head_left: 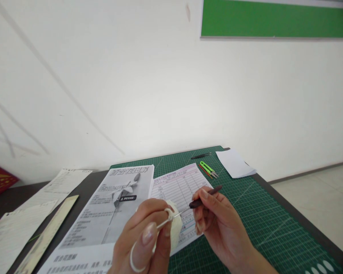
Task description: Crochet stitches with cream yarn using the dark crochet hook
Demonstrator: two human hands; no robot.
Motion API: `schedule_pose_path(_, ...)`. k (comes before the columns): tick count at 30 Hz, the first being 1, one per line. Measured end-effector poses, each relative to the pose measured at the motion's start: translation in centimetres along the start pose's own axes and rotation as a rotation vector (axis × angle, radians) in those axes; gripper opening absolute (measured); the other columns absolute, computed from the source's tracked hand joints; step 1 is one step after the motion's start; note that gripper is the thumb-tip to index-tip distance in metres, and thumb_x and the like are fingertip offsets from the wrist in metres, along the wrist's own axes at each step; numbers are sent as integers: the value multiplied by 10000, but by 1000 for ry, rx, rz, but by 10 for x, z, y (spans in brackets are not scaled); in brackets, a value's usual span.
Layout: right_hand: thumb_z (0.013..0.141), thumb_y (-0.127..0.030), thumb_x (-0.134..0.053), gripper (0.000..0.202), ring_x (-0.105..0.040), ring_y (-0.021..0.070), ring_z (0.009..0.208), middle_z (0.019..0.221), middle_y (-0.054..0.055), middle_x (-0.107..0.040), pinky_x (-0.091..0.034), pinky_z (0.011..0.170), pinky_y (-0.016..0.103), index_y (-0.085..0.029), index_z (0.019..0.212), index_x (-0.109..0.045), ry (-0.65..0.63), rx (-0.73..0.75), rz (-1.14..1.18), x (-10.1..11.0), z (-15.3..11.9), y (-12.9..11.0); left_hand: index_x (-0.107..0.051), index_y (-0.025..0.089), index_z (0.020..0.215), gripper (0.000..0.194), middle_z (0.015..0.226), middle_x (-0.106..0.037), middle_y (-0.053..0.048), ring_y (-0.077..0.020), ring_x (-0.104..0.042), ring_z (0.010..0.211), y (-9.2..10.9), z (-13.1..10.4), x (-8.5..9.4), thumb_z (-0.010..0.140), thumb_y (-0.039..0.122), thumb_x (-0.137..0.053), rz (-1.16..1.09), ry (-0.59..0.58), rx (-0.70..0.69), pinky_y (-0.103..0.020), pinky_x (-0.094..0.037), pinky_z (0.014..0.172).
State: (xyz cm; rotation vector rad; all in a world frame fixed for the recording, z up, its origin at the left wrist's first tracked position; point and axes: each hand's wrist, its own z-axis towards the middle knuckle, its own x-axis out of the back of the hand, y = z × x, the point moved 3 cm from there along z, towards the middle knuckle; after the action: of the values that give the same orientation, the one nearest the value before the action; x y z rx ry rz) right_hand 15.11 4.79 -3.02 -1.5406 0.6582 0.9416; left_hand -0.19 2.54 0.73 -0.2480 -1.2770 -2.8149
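Observation:
My right hand is closed in a pen-like grip on a crochet hook with a dark brown handle. The hook's thin metal shaft points left, and its tip reaches my left hand. White yarn is pinched in my left fingers, with a small loop near the index fingertip around the hook's shaft. More yarn circles my left thumb or a lower finger. Behind the left hand sits a cream yarn ball, partly hidden by the fingers. Exact stitches are too small to make out.
A green cutting mat covers the table. On it lie a printed chart, a sheet with a flower picture, green thread snips, a dark slim tool and white paper. A ruler and handwritten sheets are at left.

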Motion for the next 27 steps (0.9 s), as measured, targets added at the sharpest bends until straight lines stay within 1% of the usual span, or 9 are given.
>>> schedule_pose_path(4,763,-283,-741,196,-620,79,343,475,15,-702,-489,364,114,-98,703,-713,14,-9,1,-1,0,0,-663,247,1006,368,704,-644,-23,-197,-623,761,12,10,-4,806,-23,-513,274,-93,-281,-311,-537,632)
schedule_pose_path(8,755,-295,-746,213,-614,77,338,463,11,-693,-489,363,115,-97,686,-711,24,-14,2,-1,0,0,-638,238,959,378,652,-595,-1,-176,-618,704,23,16,-8,768,-60,-506,462,-73,-396,-283,-543,592)
schedule_pose_path(11,759,-291,-743,211,-616,75,340,468,12,-696,-489,363,111,-97,684,-712,22,-11,1,0,0,0,-600,237,865,381,675,-584,16,-155,-609,738,22,13,-8,725,-104,-507,553,-83,-408,-262,-544,628)
schedule_pose_path(13,760,-286,-742,206,-617,75,340,479,15,-704,-486,357,107,-98,682,-712,25,-8,1,0,-1,-1,-572,223,841,352,749,-600,4,-146,-602,797,17,7,-5,725,-103,-508,581,-114,-381,-249,-540,671)
schedule_pose_path(15,759,-290,-743,215,-616,75,336,473,16,-702,-485,355,106,-97,670,-709,29,-11,2,1,0,0,-574,185,878,278,873,-603,-42,-146,-590,844,9,1,0,753,-58,-521,605,-104,-324,-241,-534,712)
schedule_pose_path(18,748,-299,-752,224,-612,77,331,447,6,-685,-491,357,112,-98,660,-706,33,-13,6,0,0,-1,-581,151,936,235,968,-595,-78,-161,-592,892,3,-6,4,770,-13,-555,613,-74,-329,-249,-529,741)
schedule_pose_path(21,743,-298,-756,218,-613,74,335,465,8,-695,-487,352,106,-100,665,-708,47,-6,-1,-1,0,-2,-592,172,981,289,977,-612,-63,-167,-608,895,3,-9,2,764,-18,-577,608,-50,-321,-261,-528,736)
schedule_pose_path(24,740,-309,-758,223,-612,70,333,479,18,-706,-480,350,96,-103,668,-711,51,11,-16,-2,-2,-3,-599,229,1033,399,972,-633,-26,-157,-622,882,9,-9,-1,751,-51,-574,591,24,-315,-291,-523,783)
schedule_pose_path(27,725,-323,-769,235,-608,69,329,463,13,-697,-486,356,100,-109,650,-708,66,33,-33,-2,-3,-4,-582,275,1093,497,926,-650,2,-147,-643,835,15,-7,-5,743,-78,-572,628,68,-364,-302,-530,794)
